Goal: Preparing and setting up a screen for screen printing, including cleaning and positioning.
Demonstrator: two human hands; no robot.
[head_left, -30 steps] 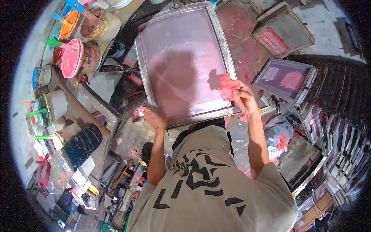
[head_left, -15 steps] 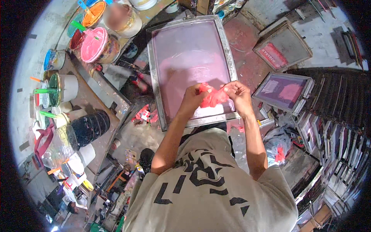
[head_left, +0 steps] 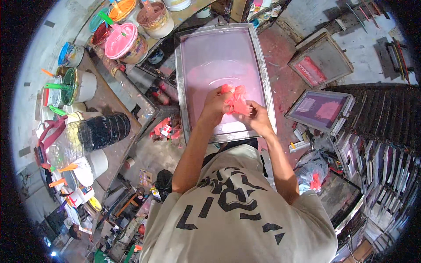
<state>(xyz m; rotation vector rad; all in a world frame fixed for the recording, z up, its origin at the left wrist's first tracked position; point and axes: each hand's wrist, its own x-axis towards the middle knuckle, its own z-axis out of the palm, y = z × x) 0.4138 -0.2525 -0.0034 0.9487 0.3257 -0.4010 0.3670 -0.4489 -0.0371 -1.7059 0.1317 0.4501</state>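
Above a silk-screen frame (head_left: 180,87) with a pale purple mesh, I hold a crumpled piece of thin red sheet (head_left: 238,99); whether it is cloth or plastic I cannot tell. My left hand (head_left: 215,106) is closed round its left side. At its lower right edge, my right hand (head_left: 258,119) pinches it with bent fingers. A pinkish patch covers the lower part of the mesh, and the frame's near edge reaches my waist.
Several paint tubs, among them a pink tub (head_left: 121,41) and a green-rimmed tub (head_left: 83,85), crowd benches at the left. A smaller screen frame (head_left: 320,110) leans at the right, beside racked frames (head_left: 377,158). A plastic bag (head_left: 312,168) lies near my right elbow.
My right hand has come down and leftward, its fingers now lower on the red sheet. The sheet has turned and bunched up more toward my left hand. My view has shifted slightly.
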